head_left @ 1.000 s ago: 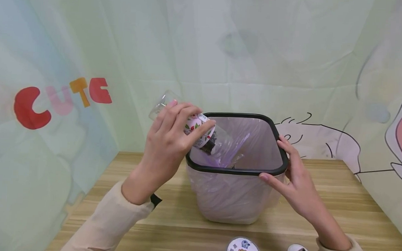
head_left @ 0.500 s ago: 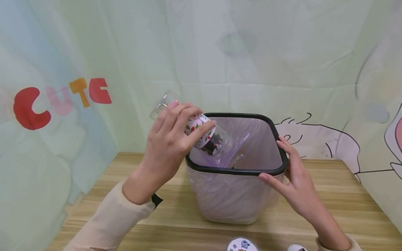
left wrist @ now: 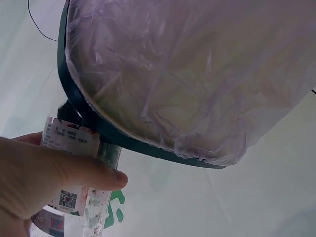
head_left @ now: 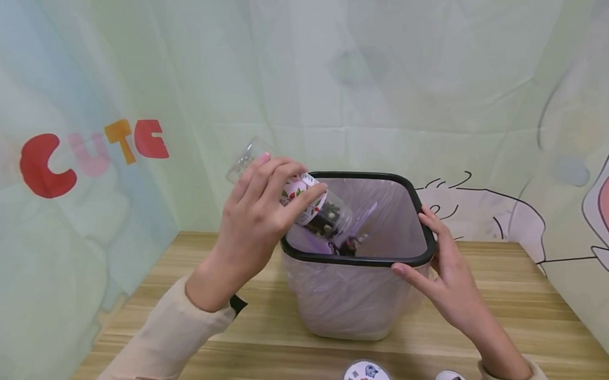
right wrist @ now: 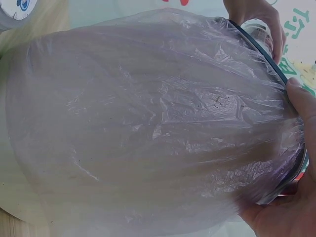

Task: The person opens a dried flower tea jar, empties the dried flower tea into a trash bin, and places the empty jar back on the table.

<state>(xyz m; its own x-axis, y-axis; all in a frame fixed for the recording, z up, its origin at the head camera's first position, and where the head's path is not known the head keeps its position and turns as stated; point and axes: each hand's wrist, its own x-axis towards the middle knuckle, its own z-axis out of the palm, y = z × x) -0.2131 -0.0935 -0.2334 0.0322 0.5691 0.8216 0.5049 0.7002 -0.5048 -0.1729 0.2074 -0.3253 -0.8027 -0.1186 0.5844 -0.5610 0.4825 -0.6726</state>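
Presently, the left hand [head_left: 253, 213] grips a jar [head_left: 311, 204] tilted over the bin [head_left: 351, 303]; the right hand [head_left: 450, 276] clasps its rim [head_left: 357, 261]. Dark bits [head_left: 328, 220] could scatter outside if the jar slips back.

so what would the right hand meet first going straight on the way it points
The bin rim, which the right hand holds at its right side; depth beyond it is unclear.
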